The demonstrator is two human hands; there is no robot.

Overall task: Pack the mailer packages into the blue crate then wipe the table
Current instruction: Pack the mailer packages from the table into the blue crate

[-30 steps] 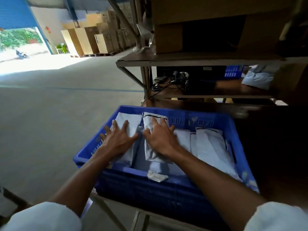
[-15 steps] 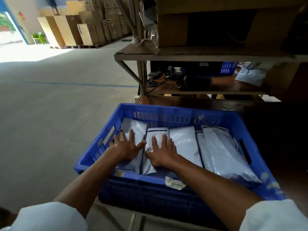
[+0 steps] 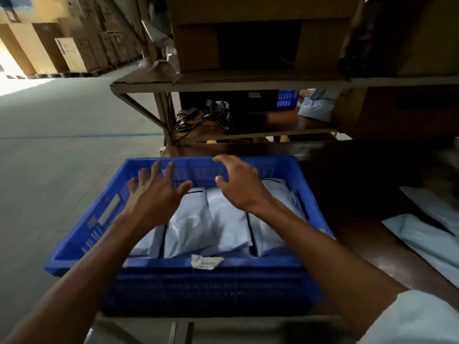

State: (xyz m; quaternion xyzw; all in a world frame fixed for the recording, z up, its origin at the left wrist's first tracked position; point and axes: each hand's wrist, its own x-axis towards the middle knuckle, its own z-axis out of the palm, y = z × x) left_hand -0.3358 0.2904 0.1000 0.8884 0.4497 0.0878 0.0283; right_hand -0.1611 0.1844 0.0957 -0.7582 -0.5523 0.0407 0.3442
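Just above the rectangular blue plastic crate (image 3: 82, 227), both bare hands hover with fingers spread and nothing in them. Over the crate's left half, the left hand (image 3: 155, 194) is splayed wide, palm down. The right hand (image 3: 242, 187) sits a little farther right with its fingers loosely curled near the far wall; whether they touch that wall cannot be told, as the frame is blurred there. Inside the crate, several pale grey plastic mailer packages (image 3: 198, 224) lie side by side, running from the near wall to the far wall. A small crumpled paper label (image 3: 206, 261) rests on the near rim. To the right, on the dark brown wooden table (image 3: 360, 194), more pale mailer packages (image 3: 427, 234) lie outside the crate. Beyond stands a brown metal shelf rack (image 3: 223, 83) holding a cardboard box (image 3: 198, 40) and tangled black cables (image 3: 201, 117).
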